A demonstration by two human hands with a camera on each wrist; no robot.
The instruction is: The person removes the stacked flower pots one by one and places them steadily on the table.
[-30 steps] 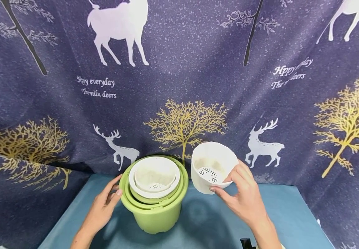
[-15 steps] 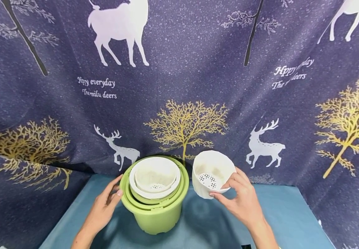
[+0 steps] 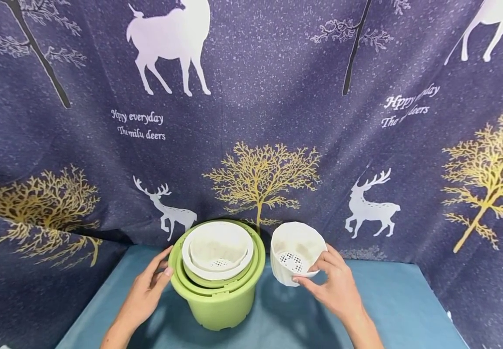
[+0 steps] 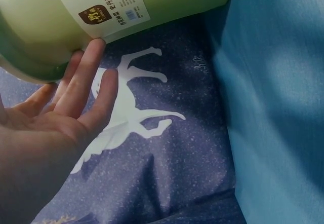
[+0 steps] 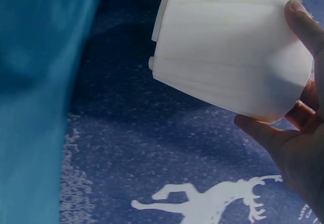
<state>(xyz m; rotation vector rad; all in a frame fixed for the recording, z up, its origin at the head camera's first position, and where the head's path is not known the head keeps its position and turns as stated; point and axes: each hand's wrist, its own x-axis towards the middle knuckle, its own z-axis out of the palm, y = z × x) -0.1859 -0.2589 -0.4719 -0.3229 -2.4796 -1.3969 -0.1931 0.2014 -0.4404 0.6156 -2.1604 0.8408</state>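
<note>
My right hand [image 3: 337, 287] pinches the near right rim of a white flower pot [image 3: 297, 237], fluted outside, with drainage holes in its base. The right wrist view shows that white pot [image 5: 228, 46] from the side, its base apart from the blue cloth. To its left stands a large green flower pot [image 3: 221, 310]. Nested in it are a smaller green pot and white pots [image 3: 216, 247], the innermost with a holed base. My left hand [image 3: 143, 296] touches the large pot's left side. In the left wrist view its straight fingers [image 4: 76, 84] rest against the wall below the rim.
Blue cloth [image 3: 273, 320] covers the tabletop. A dark purple curtain [image 3: 251, 111] with deer and gold trees hangs close behind the pots. A printed label [image 4: 109, 11] is stuck on the large green pot's outer wall.
My right hand has lowered the white flower pot toward the cloth, moving down. The left hand and the nested pots have stayed in place.
</note>
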